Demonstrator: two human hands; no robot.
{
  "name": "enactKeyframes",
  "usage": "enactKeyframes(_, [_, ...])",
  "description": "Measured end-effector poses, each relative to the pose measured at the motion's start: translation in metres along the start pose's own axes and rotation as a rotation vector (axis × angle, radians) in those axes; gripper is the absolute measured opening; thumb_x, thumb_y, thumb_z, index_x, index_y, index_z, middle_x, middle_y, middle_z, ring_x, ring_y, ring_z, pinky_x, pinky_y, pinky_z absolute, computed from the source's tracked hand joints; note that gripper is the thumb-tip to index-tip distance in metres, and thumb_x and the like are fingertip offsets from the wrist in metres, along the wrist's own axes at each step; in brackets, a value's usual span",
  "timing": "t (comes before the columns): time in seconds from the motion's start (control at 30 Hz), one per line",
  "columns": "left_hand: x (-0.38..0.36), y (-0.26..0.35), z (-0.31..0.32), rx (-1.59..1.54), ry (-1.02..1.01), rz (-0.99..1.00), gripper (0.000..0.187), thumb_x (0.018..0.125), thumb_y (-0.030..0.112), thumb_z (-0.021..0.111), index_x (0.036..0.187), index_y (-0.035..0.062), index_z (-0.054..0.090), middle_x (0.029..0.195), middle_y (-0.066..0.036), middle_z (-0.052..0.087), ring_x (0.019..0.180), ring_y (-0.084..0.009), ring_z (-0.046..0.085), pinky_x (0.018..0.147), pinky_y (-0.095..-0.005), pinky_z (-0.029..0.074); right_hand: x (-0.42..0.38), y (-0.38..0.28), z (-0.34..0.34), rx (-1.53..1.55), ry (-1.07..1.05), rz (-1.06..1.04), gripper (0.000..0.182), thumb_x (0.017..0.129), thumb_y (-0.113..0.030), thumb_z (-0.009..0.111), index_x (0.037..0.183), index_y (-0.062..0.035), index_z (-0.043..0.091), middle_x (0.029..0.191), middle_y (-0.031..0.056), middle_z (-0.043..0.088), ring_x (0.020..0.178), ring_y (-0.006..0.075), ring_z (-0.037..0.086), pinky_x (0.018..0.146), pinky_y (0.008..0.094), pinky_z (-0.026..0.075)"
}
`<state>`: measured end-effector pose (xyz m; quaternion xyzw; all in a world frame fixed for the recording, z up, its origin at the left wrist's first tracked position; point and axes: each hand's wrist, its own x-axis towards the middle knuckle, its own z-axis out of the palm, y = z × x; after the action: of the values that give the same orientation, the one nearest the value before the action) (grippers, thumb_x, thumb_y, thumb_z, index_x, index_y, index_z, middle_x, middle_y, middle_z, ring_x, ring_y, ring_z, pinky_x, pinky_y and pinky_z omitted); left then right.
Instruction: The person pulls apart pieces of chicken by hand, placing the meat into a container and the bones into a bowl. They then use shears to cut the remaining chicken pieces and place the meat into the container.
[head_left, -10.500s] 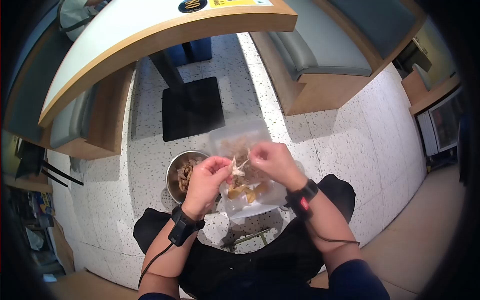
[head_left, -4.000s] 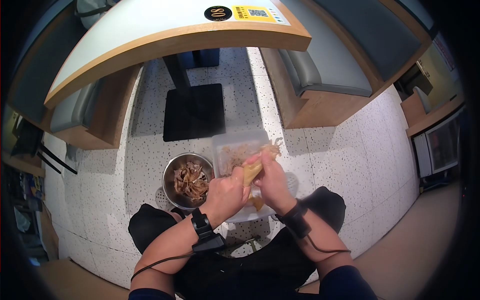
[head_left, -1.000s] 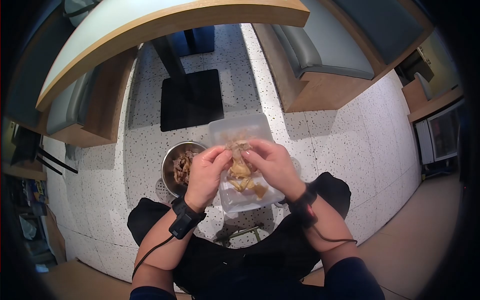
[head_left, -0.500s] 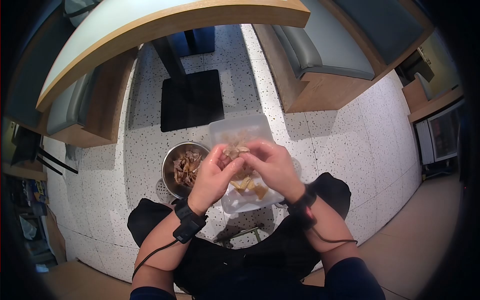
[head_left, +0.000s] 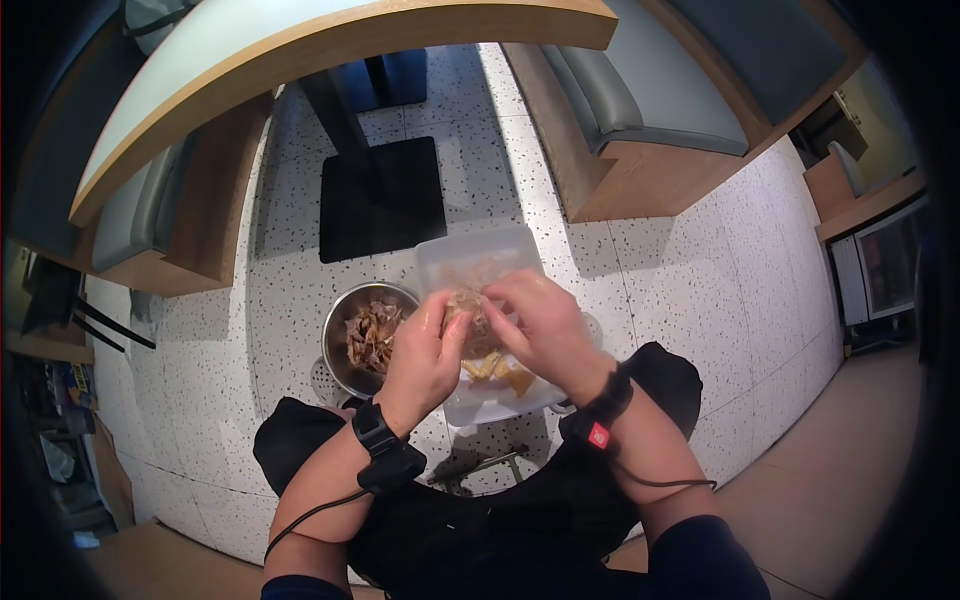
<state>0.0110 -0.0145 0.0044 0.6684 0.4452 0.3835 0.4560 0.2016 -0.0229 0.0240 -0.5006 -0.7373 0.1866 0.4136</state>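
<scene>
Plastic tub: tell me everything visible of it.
The plastic tub is translucent white, rectangular with rounded corners. Upright and open, right of a metal bowl, it holds pale shreds at the far end and yellow pieces nearer. The left hand and right hand hide its middle; whether they touch it is unclear.

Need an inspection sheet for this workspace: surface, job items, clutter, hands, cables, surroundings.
Surface: white speckled floor below; support under containers mostly hidden.
Job items: translucent rectangular plastic tub with yellow pieces; round shiny metal bowl to its left, with brown pieces.
Clutter: pale crumpled item at far left, too dim to identify.
Hands: left hand holds a pale irregular piece over the tub; right hand beside it, grip unclear.
Cables: thin dark cables along both forearms, outside the tub.
Surroundings: white table with curved wooden edge; grey padded bench.
</scene>
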Motion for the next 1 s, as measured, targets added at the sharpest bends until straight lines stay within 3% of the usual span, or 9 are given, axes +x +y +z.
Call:
enactKeyframes(0.13, [0.001, -0.004, -0.004, 0.112, -0.076, 0.042, 0.025, 0.104, 0.011, 0.056, 0.126, -0.0022, 0.056, 0.094, -0.006, 0.067, 0.077, -0.0102, 0.064, 0.072, -0.0249, 0.052, 0.002, 0.002, 0.0, -0.087, -0.008, -0.129, 0.02, 0.085, -0.003, 0.073, 0.103, -0.0005, 0.066, 0.094, 0.0142, 0.065, 0.077, 0.0309, 0.066, 0.066, 0.038, 0.055])
enactKeyframes(0.23, [0.002, -0.004, -0.003, 0.134, -0.072, 0.055, 0.026, 0.104, 0.012, 0.056, 0.125, -0.002, 0.056, 0.092, -0.01, 0.067, 0.077, -0.0151, 0.065, 0.072, -0.0273, 0.052, 0.001, 0.0, 0.003, -0.12, -0.045, -0.079, 0.012, 0.087, -0.008, 0.069, 0.095, -0.0012, 0.063, 0.088, 0.0147, 0.062, 0.08, 0.0345, 0.064, 0.072, 0.0413, 0.053])
enactKeyframes(0.4, [0.001, -0.004, 0.005, 0.357, -0.004, 0.216, 0.026, 0.102, 0.01, 0.055, 0.124, -0.0028, 0.056, 0.101, -0.023, 0.065, 0.09, -0.0409, 0.065, 0.08, -0.0423, 0.052, 0.0, -0.002, 0.005, -0.176, -0.149, 0.09, 0.014, 0.088, -0.013, 0.064, 0.09, -0.0001, 0.06, 0.084, 0.0193, 0.063, 0.077, 0.0391, 0.064, 0.07, 0.0462, 0.052])
enactKeyframes(0.57, [0.001, -0.002, 0.011, 0.44, 0.031, 0.245, 0.026, 0.101, 0.009, 0.055, 0.123, -0.0044, 0.055, 0.107, -0.026, 0.064, 0.094, -0.0448, 0.063, 0.082, -0.0459, 0.052, 0.0, -0.003, 0.01, 0.0, -0.222, 0.36, 0.021, 0.091, -0.017, 0.056, 0.089, 0.0034, 0.059, 0.086, 0.0248, 0.065, 0.079, 0.043, 0.064, 0.071, 0.0493, 0.051])
enactKeyframes(0.67, [0.003, -0.005, 0.014, 0.497, 0.063, 0.266, 0.026, 0.1, 0.009, 0.055, 0.121, -0.0056, 0.055, 0.106, -0.026, 0.064, 0.094, -0.0443, 0.064, 0.082, -0.0462, 0.053, -0.002, 0.003, 0.016, 0.137, -0.196, 0.427, 0.026, 0.094, -0.019, 0.051, 0.089, 0.0049, 0.058, 0.083, 0.0228, 0.066, 0.076, 0.0373, 0.066, 0.069, 0.0461, 0.051])
enactKeyframes(0.73, [0.004, -0.006, 0.016, 0.518, 0.076, 0.271, 0.025, 0.1, 0.009, 0.055, 0.12, -0.0061, 0.056, 0.106, -0.026, 0.064, 0.094, -0.0442, 0.064, 0.081, -0.0465, 0.053, -0.002, 0.003, 0.018, 0.481, -0.177, 0.581, 0.024, 0.098, -0.021, 0.049, 0.09, 0.0009, 0.057, 0.075, 0.0126, 0.06, 0.064, 0.0226, 0.058, 0.057, 0.0374, 0.045])
enactKeyframes(0.87, [0.007, -0.004, 0.019, 0.547, 0.127, 0.283, 0.024, 0.099, 0.012, 0.055, 0.118, -0.0027, 0.057, 0.093, -0.023, 0.065, 0.083, -0.0429, 0.064, 0.072, -0.0482, 0.052, -0.002, 0.004, 0.021, 0.7, -0.165, 0.701, 0.022, 0.1, -0.02, 0.047, 0.088, -0.0041, 0.055, 0.072, 0.0009, 0.052, 0.061, 0.0095, 0.047, 0.051, 0.0266, 0.037])
enactKeyframes(0.93, [0.01, -0.003, 0.017, 0.542, 0.126, 0.257, 0.023, 0.1, 0.013, 0.055, 0.117, -0.0025, 0.057, 0.092, -0.023, 0.066, 0.083, -0.0434, 0.065, 0.072, -0.0487, 0.052, 0.008, -0.01, 0.015, 1.027, -0.136, 1.121, 0.019, 0.101, -0.019, 0.044, 0.087, -0.0092, 0.052, 0.071, -0.0037, 0.045, 0.058, 0.0059, 0.037, 0.05, 0.0206, 0.029])
enactKeyframes(1.0, [0.017, 0.0, 0.01, 0.418, 0.124, -0.08, 0.021, 0.102, 0.013, 0.053, 0.116, -0.0026, 0.057, 0.092, -0.024, 0.067, 0.084, -0.045, 0.065, 0.071, -0.0495, 0.052, -0.002, -0.01, 0.012, 1.11, -0.201, 1.05, 0.02, 0.102, -0.019, 0.043, 0.086, -0.0098, 0.051, 0.071, -0.0038, 0.044, 0.058, 0.0059, 0.036, 0.049, 0.0208, 0.029])
